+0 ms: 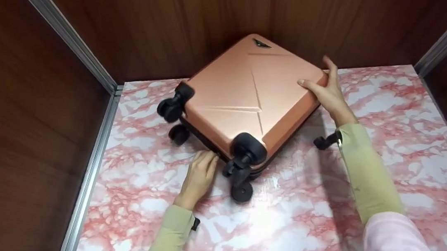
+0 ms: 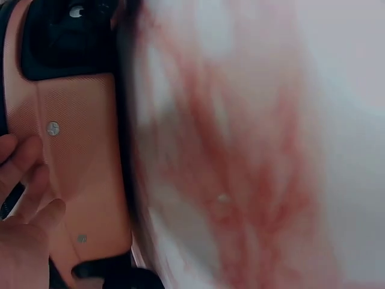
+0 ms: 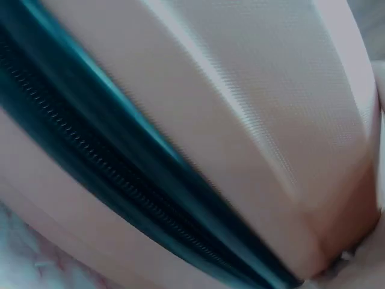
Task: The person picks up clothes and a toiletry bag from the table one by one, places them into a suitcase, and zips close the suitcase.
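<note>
A rose-gold hard-shell suitcase [image 1: 260, 84] lies tilted over the floor, its black wheels [image 1: 247, 150] toward the near left. At its wheel end, my left hand [image 1: 199, 177] has bent fingers at the dark seam between the wheels. The left wrist view shows those fingers [image 2: 27, 171] curled at the edge of the suitcase base [image 2: 84, 162]. My right hand [image 1: 328, 91] grips the right corner, thumb on the top face and one finger sticking up; the other fingers are partly hidden. A dark zipper band [image 3: 114, 162] runs along the side in the right wrist view.
The surface underneath [image 1: 138, 188] has a red and white marbled pattern. Brown wood-look panels [image 1: 220, 13] stand behind and at both sides, with metal trim [image 1: 95, 172] along the left edge. The suitcase's far corner overlaps the back panel in the head view.
</note>
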A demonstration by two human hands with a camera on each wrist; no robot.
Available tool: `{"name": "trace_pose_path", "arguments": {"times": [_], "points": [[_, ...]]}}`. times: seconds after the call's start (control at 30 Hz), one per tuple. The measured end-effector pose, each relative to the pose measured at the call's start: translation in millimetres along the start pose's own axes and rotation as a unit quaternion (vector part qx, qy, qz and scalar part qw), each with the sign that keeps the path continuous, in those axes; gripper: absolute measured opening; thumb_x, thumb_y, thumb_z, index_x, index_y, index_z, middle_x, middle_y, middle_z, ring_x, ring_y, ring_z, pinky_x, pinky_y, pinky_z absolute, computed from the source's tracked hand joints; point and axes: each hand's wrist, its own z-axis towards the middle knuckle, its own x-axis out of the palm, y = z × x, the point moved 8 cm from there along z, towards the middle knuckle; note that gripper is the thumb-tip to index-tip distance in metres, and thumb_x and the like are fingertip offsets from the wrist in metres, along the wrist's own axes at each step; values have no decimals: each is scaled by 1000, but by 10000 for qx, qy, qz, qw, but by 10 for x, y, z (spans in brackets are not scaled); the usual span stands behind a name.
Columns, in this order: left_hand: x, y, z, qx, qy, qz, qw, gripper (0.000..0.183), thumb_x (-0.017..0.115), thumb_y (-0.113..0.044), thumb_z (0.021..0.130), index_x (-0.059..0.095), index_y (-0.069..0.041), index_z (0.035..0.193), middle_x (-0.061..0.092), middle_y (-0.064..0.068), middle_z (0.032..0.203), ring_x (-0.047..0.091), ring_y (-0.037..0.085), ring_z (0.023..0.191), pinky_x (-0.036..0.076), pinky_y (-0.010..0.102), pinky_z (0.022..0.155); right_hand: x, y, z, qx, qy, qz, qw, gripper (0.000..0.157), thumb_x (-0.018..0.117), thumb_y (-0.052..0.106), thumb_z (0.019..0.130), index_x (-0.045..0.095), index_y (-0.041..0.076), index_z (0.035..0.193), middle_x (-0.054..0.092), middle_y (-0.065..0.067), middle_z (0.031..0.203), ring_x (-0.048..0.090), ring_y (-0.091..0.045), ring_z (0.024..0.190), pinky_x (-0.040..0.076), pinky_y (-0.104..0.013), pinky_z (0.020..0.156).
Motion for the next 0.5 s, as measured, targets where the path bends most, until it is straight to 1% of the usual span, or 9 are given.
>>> {"name": "trace_pose_path", "arguments": {"times": [0.03, 0.07, 0.1, 0.17, 0.23, 0.3, 0.4, 0.47, 0.5], "points": [[-14, 31, 30, -39, -57, 31, 10000, 13, 58, -10, 104, 69, -6, 105, 70, 7, 100, 63, 25, 98, 52, 39, 87, -36, 7, -52, -89, -92, -97, 9999, 98, 81, 52, 82, 26, 33, 161, 27, -10, 162, 29, -20, 143, 23, -33, 115], [-30, 61, 61, -77, -116, 50, 9999, 12, 58, -9, 104, 70, -5, 104, 70, 8, 100, 64, 25, 98, 52, 39, 88, -67, 15, -106, -167, -179, -219, 9995, 96, 81, 52, 83, 28, 34, 161, 29, -9, 162, 30, -21, 143, 23, -34, 116], [-46, 92, 92, -102, -189, 68, 9997, 11, 59, -8, 103, 69, -4, 101, 70, 9, 98, 64, 26, 98, 52, 39, 89, -97, 23, -162, -237, -273, -375, 9986, 94, 80, 53, 83, 31, 33, 161, 31, -9, 161, 30, -22, 144, 23, -35, 116], [-68, 145, 158, -119, -290, 116, 9994, 10, 60, -6, 102, 68, -2, 98, 69, 11, 96, 64, 29, 97, 52, 40, 90, -160, 32, -280, -333, -506, -700, 9957, 89, 78, 56, 83, 39, 27, 158, 36, -10, 158, 33, -24, 143, 24, -37, 116], [-74, 194, 225, -144, -305, 121, 9994, 11, 59, -6, 103, 66, -1, 95, 67, 12, 93, 64, 30, 95, 52, 41, 88, -216, 44, -397, -453, -755, -920, 9919, 87, 78, 56, 83, 43, 18, 154, 41, -13, 153, 37, -27, 139, 27, -39, 114], [-68, 245, 289, -207, -275, 117, 9993, 13, 58, -6, 104, 64, -2, 93, 64, 12, 91, 64, 30, 92, 52, 41, 84, -263, 43, -502, -531, -953, -1083, 9881, 87, 77, 55, 84, 43, 12, 152, 44, -14, 149, 41, -29, 137, 29, -41, 113], [-55, 310, 386, -306, -196, 147, 9992, 17, 55, -8, 105, 62, -3, 91, 62, 10, 88, 62, 30, 88, 52, 42, 80, -317, 35, -644, -702, -1152, -1243, 9830, 87, 76, 53, 85, 40, 7, 149, 47, -17, 147, 44, -32, 135, 32, -44, 112], [-54, 354, 450, -320, -227, 178, 9991, 16, 55, -7, 105, 63, -3, 92, 64, 11, 88, 63, 31, 89, 52, 44, 80, -336, 34, -725, -908, -1190, -1366, 9793, 86, 75, 53, 87, 39, 6, 150, 47, -18, 148, 44, -33, 135, 32, -47, 112], [-55, 374, 485, -322, -242, 185, 9990, 16, 54, -7, 105, 63, -2, 93, 65, 11, 88, 64, 32, 90, 52, 45, 81, -340, 39, -759, -1070, -1180, -1431, 9768, 85, 74, 52, 88, 39, 7, 151, 46, -17, 149, 43, -33, 137, 32, -47, 112]]}}
